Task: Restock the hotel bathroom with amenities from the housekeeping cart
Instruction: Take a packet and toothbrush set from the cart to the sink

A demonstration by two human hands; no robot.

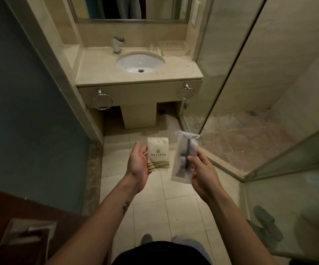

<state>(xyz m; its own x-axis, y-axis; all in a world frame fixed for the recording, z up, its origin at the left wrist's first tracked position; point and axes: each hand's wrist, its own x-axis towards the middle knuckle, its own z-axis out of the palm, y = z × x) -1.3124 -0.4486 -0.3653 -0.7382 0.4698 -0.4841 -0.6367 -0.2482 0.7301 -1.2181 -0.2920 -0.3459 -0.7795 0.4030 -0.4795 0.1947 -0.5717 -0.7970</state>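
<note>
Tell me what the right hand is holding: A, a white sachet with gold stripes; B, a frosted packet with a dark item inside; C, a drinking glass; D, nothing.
B: the right hand pinches the frosted packet, a dark item showing through it; the gold-striped sachet sits in the left hand.

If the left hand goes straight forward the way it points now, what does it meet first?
Probably the vanity front below the sink. The left hand, holding the sachet, has only open air ahead before that. Depth is hard to judge.
</note>
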